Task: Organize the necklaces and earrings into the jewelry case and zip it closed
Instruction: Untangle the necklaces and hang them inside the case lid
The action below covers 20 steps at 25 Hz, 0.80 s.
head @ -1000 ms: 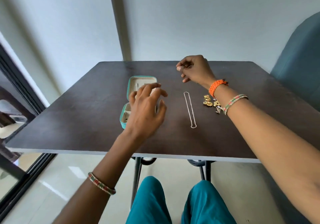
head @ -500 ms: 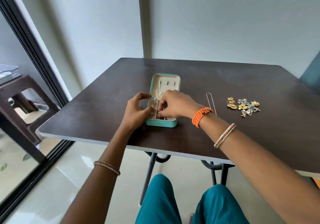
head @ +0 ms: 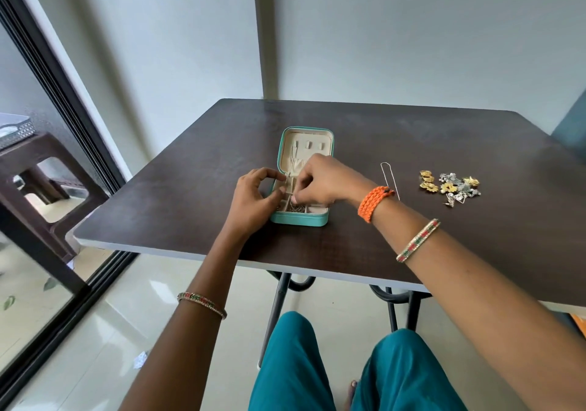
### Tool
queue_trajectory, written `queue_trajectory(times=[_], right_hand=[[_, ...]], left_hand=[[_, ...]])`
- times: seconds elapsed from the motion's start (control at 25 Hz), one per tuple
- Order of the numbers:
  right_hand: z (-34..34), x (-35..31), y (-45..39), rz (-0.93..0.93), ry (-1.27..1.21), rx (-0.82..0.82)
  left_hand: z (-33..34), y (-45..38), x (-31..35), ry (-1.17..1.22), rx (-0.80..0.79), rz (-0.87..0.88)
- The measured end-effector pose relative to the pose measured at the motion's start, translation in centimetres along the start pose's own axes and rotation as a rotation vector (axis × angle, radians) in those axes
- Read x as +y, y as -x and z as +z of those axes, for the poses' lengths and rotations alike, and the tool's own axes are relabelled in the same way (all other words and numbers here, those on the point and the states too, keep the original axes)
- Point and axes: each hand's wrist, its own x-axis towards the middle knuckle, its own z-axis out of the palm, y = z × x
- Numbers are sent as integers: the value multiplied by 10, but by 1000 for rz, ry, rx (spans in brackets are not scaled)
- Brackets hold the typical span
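Observation:
A small teal jewelry case (head: 299, 218) lies open on the dark table (head: 412, 134), its beige lid (head: 306, 147) flat behind the tray. Both hands work over the tray. My left hand (head: 257, 199) pinches a thin silver chain (head: 288, 178) at the case's left edge. My right hand (head: 320, 177) reaches in from the right, fingertips curled down onto the chain in the compartments. A second silver necklace (head: 387, 174) lies folded long on the table to the right. Further right sits a pile of gold and silver earrings (head: 450, 185).
The table's near edge (head: 285, 263) runs just above my knees. A brown plastic stool (head: 41, 169) stands beyond a dark sliding door frame (head: 66, 99) on the left. A teal chair back (head: 570, 125) shows at the right edge.
A second ago my right hand was at the far side of the table and my left hovered over the case. Both hands now meet over the tray, holding a chain.

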Motion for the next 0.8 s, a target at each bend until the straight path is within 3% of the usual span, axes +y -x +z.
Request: queue_trajectory(times=[0.16, 0.4, 0.8], right_hand=[[-14, 6, 7, -52, -354, 30], [-34, 7, 18, -117, -577, 30], [-79, 1, 36, -212, -1006, 152]], left_hand=[[-1, 2, 1, 41, -4, -9], [0, 6, 18, 138, 25, -53], [-19, -13, 104, 401, -301, 49]])
